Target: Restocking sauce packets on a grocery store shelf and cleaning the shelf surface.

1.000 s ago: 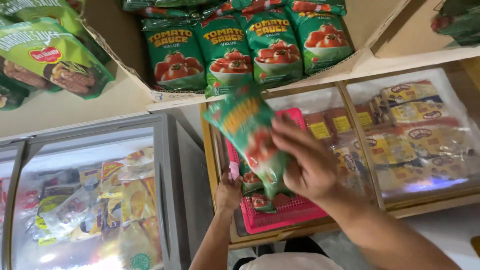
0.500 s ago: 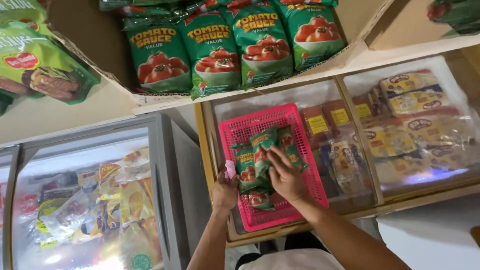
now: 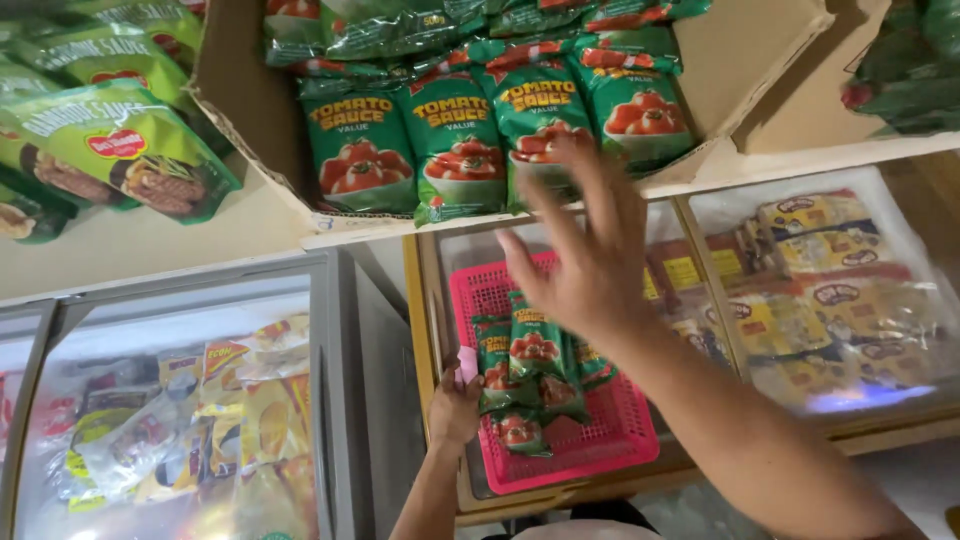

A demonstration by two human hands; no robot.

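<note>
A pink basket (image 3: 600,440) sits on the glass lid of a freezer (image 3: 700,330) and holds several green sauce pouches (image 3: 535,350), stacked loosely. The left hand (image 3: 455,395) grips the basket's left rim, fingers closed on it. The right hand (image 3: 585,255) is raised above the basket, empty, fingers spread, just below a cardboard box (image 3: 250,130) on the shelf. That box is packed with upright pouches (image 3: 450,140) of the same kind. A second freezer (image 3: 180,420) at the left holds mixed yellow packets.
</note>
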